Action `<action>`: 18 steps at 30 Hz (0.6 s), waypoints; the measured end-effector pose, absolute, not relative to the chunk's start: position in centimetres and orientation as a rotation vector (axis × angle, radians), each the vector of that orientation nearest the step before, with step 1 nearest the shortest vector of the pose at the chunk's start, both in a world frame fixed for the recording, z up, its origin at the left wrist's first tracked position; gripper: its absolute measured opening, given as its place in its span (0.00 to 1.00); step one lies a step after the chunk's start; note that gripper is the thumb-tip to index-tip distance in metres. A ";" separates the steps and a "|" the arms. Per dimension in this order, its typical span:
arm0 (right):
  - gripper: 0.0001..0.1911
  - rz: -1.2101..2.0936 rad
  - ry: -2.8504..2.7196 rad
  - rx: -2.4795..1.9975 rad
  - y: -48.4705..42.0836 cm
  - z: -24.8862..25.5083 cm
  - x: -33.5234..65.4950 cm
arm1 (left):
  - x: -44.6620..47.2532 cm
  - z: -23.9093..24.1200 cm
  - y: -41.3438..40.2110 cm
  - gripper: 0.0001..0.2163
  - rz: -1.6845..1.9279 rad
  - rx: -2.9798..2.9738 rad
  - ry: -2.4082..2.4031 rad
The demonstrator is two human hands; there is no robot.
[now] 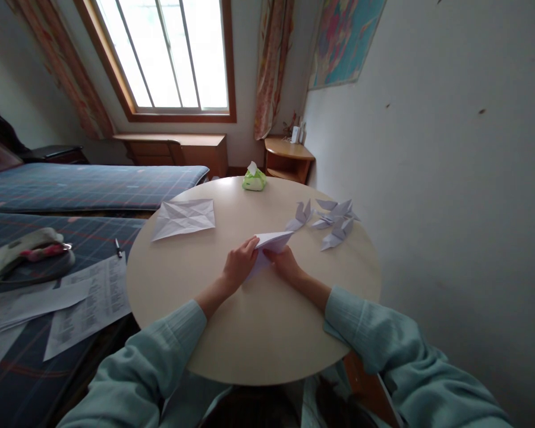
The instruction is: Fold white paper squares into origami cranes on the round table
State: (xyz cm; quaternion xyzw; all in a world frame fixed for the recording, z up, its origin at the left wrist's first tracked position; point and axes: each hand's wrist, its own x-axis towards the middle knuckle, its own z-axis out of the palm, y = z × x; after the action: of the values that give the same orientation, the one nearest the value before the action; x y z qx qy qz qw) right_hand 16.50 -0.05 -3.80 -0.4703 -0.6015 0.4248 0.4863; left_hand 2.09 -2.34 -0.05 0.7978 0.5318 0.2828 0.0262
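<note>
Both my hands meet at the middle of a round beige table (258, 333), working a folded piece of white paper (274, 241). My left hand (239, 266) pinches the paper's left edge with fingers curled. My right hand (285, 263) grips its lower right part, fingers closed on it. The paper's pointed end sticks out to the upper right. Both sleeves are pale green.
A creased, unfolded white sheet (185, 217) lies at the table's left. Several folded paper figures (332, 220) lie at the right. A green tissue pack (254, 178) sits at the far edge. Beds with papers (87, 303) and a pen (118, 248) lie left; a wall stands close on the right.
</note>
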 end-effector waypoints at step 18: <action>0.12 0.710 -1.778 -1.386 -1.2 -1.4 16.4 | 0.7 1.1 -1.1 0.09 0.757 2.342 1.859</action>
State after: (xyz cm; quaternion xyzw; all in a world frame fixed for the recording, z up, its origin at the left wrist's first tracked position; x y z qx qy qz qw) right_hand 16.43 -1.17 -1.39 -0.5425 -0.6962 0.2778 0.3792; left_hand 0.65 -1.12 1.06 0.7589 0.6025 0.2454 0.0284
